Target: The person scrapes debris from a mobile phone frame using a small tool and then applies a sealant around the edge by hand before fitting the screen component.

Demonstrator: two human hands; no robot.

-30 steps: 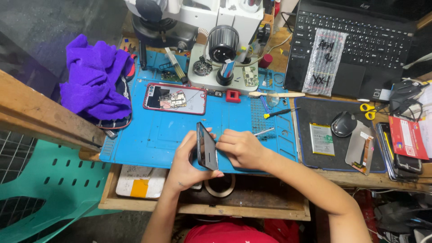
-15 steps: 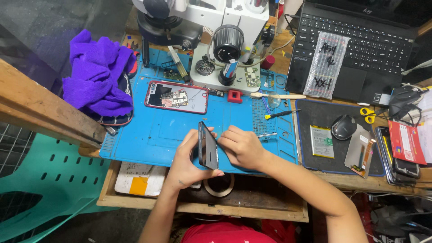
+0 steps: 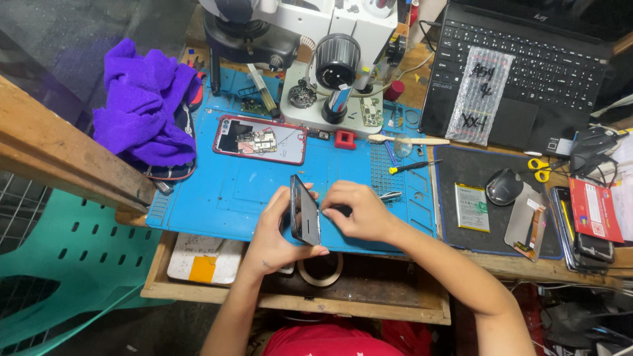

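— What do our fingers have hold of?

— Our left hand (image 3: 273,234) is wrapped around a dark phone (image 3: 304,211), stood on edge and tilted, thumb on the near side and fingers (image 3: 304,196) curled over the top. Our right hand (image 3: 356,211) is closed up against the phone's right face, fingertips pinched together there; whether they grip something small we cannot tell.

— And under the hands?

— The blue work mat (image 3: 224,191) on the desk (image 3: 369,300), with a ring of tape (image 3: 320,270) in the open drawer just below our wrists.

— Further out?

— Just beyond the right hand lie tweezers (image 3: 390,195) and a yellow-handled screwdriver (image 3: 412,167). Up and left of the phone sits an opened red-framed phone (image 3: 260,139), its insides showing. Beyond that stands the microscope base (image 3: 330,99). Far left, a purple cloth (image 3: 142,99) is heaped at the mat's edge. To the right, well apart from our hands, a black pad holds a flat battery (image 3: 472,207) and a mouse (image 3: 504,186), with a laptop (image 3: 527,72) behind them.
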